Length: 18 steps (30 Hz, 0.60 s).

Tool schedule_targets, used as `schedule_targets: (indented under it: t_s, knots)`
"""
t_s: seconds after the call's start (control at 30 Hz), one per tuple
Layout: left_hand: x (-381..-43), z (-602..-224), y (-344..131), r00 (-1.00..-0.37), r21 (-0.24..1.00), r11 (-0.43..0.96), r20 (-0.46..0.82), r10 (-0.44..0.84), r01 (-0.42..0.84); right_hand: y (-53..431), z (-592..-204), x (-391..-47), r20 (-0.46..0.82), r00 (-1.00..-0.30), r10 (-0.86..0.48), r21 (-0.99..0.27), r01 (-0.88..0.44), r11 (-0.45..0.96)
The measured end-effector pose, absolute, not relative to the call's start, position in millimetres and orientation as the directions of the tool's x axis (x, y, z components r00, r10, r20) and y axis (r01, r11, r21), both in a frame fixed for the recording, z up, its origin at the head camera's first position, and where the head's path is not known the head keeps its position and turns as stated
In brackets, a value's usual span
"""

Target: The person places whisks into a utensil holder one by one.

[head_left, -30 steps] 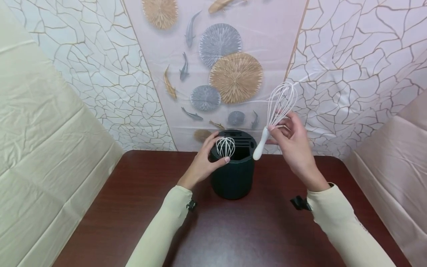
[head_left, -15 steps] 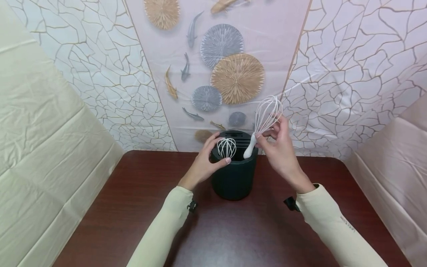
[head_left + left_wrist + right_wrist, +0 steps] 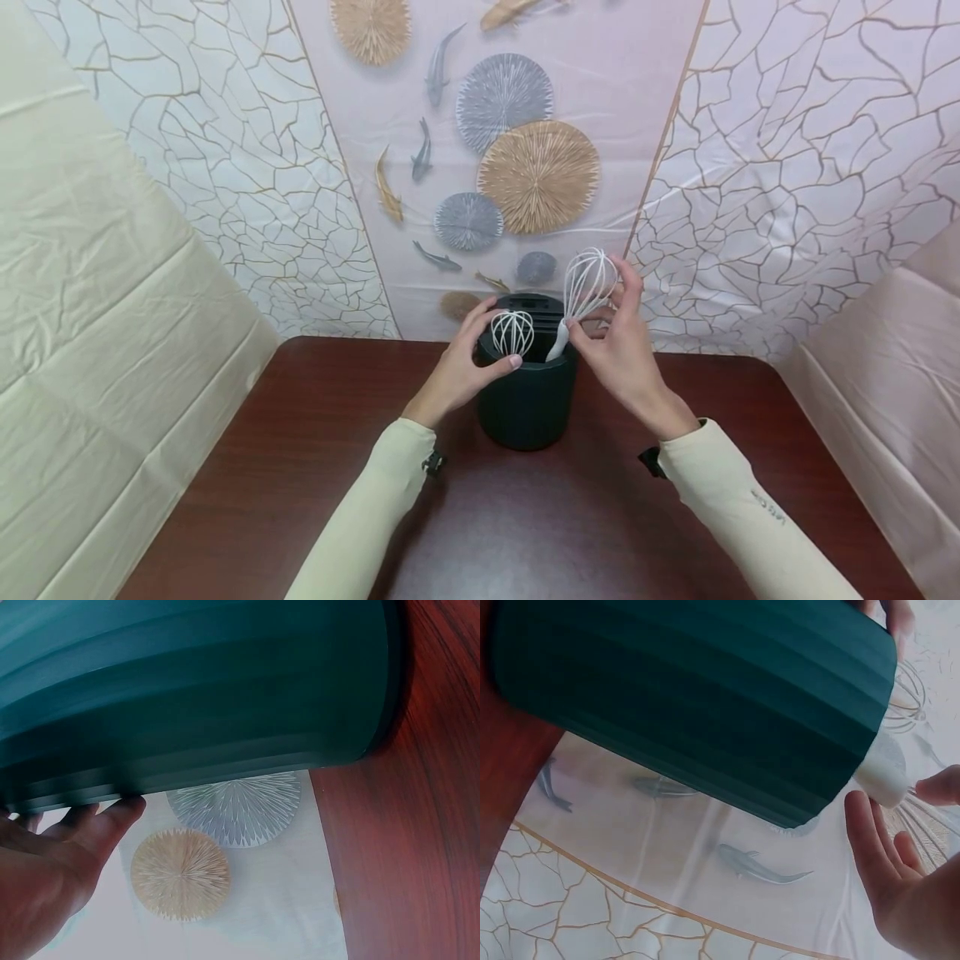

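Note:
A dark green utensil holder (image 3: 525, 408) stands upright on the table, with a slotted section at the back of its top. My left hand (image 3: 457, 367) grips its left side, thumb on the front rim and fingers toward the back. Wires of a small white whisk (image 3: 513, 332) stick up from its opening, the handle hidden inside. Between thumb and fingers, my right hand (image 3: 626, 358) pinches a larger white whisk (image 3: 589, 283) near where wires meet handle. That whisk leans, wires up, and its handle end dips into the opening. The right wrist view shows the pale handle (image 3: 885, 776) at the rim.
The dark reddish-brown table (image 3: 315, 500) extends around the holder. Close behind it hangs a patterned backdrop (image 3: 420, 267) with fish and round motifs. Cream cloth panels (image 3: 112, 333) slope along both sides.
My right hand has moved left and down, bringing the larger whisk from beside the holder to its opening, handle first. The left hand keeps its grip on the holder.

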<state>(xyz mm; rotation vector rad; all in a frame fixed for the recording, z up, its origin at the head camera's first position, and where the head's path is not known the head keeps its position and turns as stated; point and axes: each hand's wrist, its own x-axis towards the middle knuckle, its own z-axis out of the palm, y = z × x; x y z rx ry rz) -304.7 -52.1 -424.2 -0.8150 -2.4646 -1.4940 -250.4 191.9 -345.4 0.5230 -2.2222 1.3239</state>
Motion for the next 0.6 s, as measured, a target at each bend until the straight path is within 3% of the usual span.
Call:
schedule_targets:
  t_s: [0.27,0.6]
  knots:
    - [-304,-424,-52,-0.841,0.778,0.355,0.388,0.378,0.519,188,-355,-253,0.612,-0.788,-0.067,-0.706,-0.582,0.403]
    - [-303,-423,-52,-0.840,0.773,0.362,0.389,0.377,0.521,189,-358,-250,0.631,-0.741,-0.229,-0.548,-0.635,0.544]
